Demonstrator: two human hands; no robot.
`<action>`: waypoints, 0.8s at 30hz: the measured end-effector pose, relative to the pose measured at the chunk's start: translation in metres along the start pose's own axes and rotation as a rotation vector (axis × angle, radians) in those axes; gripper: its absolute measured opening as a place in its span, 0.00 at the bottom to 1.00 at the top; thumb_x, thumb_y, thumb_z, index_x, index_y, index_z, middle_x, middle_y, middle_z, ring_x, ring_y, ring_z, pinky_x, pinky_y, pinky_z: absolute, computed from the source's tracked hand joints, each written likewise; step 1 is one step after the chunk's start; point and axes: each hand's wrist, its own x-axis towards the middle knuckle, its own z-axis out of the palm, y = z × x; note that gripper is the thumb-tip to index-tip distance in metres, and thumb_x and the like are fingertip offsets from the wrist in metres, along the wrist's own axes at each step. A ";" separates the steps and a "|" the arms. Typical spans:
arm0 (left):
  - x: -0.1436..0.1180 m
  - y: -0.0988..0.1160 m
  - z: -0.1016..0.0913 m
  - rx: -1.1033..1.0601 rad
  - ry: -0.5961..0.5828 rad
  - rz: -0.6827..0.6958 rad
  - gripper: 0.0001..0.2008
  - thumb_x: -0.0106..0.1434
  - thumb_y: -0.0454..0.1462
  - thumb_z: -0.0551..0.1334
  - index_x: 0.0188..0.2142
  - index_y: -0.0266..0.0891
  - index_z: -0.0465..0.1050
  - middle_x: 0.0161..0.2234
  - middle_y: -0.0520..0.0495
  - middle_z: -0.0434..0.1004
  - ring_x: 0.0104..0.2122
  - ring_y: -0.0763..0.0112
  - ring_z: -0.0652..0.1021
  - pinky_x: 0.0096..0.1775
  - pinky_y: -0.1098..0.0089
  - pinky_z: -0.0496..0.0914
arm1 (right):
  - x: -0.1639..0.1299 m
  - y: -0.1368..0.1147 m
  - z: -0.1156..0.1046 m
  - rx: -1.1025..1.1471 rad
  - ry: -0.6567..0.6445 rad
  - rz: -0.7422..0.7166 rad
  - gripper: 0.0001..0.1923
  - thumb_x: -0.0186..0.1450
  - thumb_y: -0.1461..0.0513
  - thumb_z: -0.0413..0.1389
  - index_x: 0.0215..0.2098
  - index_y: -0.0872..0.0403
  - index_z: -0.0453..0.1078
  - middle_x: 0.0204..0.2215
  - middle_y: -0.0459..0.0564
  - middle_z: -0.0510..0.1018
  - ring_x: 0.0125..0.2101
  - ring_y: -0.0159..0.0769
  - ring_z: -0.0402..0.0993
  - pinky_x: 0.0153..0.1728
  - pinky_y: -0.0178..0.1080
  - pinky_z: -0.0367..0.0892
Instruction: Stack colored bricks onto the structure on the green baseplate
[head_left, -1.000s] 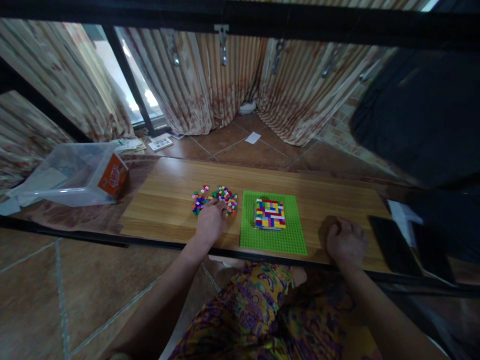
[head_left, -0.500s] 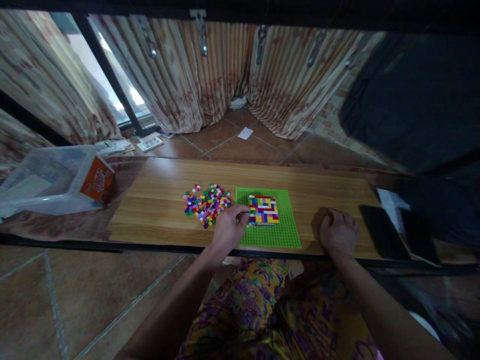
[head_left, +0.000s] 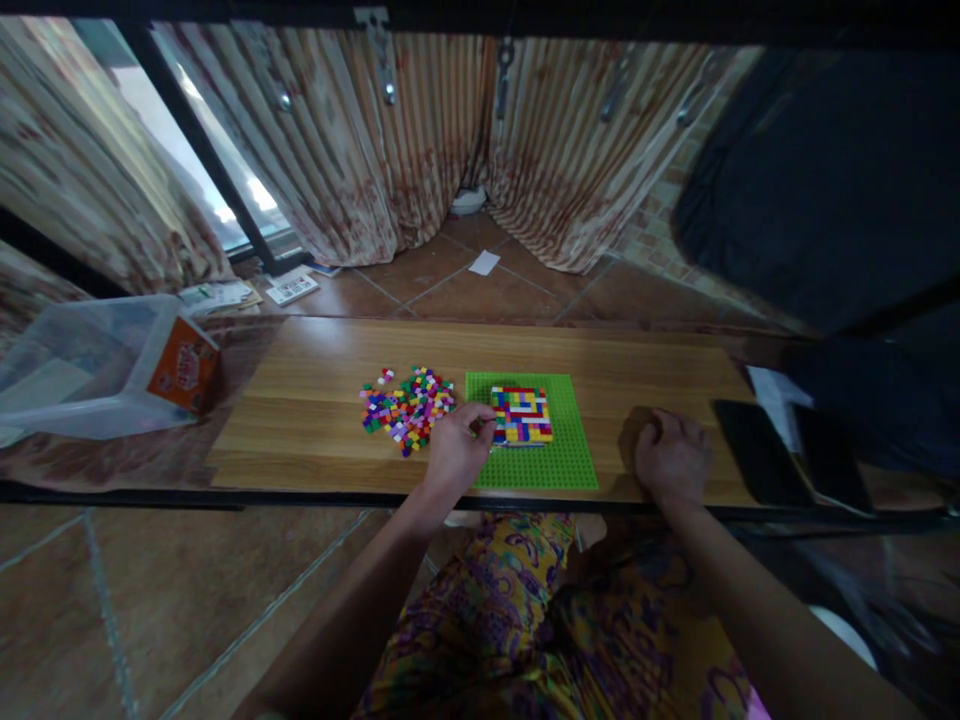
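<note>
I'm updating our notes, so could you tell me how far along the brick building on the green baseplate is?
Done: a square multicoloured block stands on the green baseplate. In hand: the left hand is at the block's left edge, fingers pinched; any brick between them is too small to see. The right hand rests closed on the table. Left: a pile of loose bricks.

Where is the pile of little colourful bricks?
The loose pile of small colourful plastic bricks lies on the wooden table, just left of the green baseplate, beyond the left hand.
</note>
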 end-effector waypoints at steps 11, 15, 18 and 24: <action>0.004 -0.005 0.001 -0.280 0.000 -0.190 0.05 0.59 0.36 0.60 0.30 0.38 0.74 0.26 0.52 0.76 0.27 0.75 0.74 0.31 0.74 0.68 | 0.000 -0.001 -0.001 -0.006 0.002 -0.003 0.22 0.65 0.60 0.45 0.52 0.59 0.71 0.50 0.63 0.74 0.49 0.52 0.66 0.48 0.52 0.61; 0.009 -0.002 0.004 -0.249 -0.017 -0.219 0.06 0.59 0.37 0.60 0.28 0.37 0.74 0.24 0.53 0.74 0.25 0.76 0.72 0.29 0.74 0.66 | -0.001 -0.003 -0.003 -0.003 -0.008 0.007 0.22 0.65 0.60 0.45 0.52 0.59 0.71 0.50 0.63 0.73 0.49 0.51 0.66 0.48 0.52 0.61; 0.010 -0.001 0.006 -0.229 0.004 -0.231 0.06 0.58 0.37 0.61 0.28 0.37 0.74 0.25 0.52 0.75 0.26 0.76 0.73 0.30 0.74 0.66 | 0.000 -0.003 -0.003 0.001 -0.016 0.021 0.22 0.65 0.59 0.45 0.52 0.60 0.71 0.50 0.64 0.73 0.49 0.52 0.66 0.48 0.52 0.61; 0.009 -0.001 0.009 -0.238 0.028 -0.224 0.05 0.58 0.37 0.62 0.30 0.37 0.74 0.27 0.50 0.77 0.27 0.75 0.74 0.31 0.73 0.68 | 0.000 -0.002 -0.002 0.001 -0.013 0.013 0.22 0.65 0.59 0.45 0.52 0.59 0.71 0.50 0.63 0.73 0.49 0.51 0.65 0.48 0.52 0.61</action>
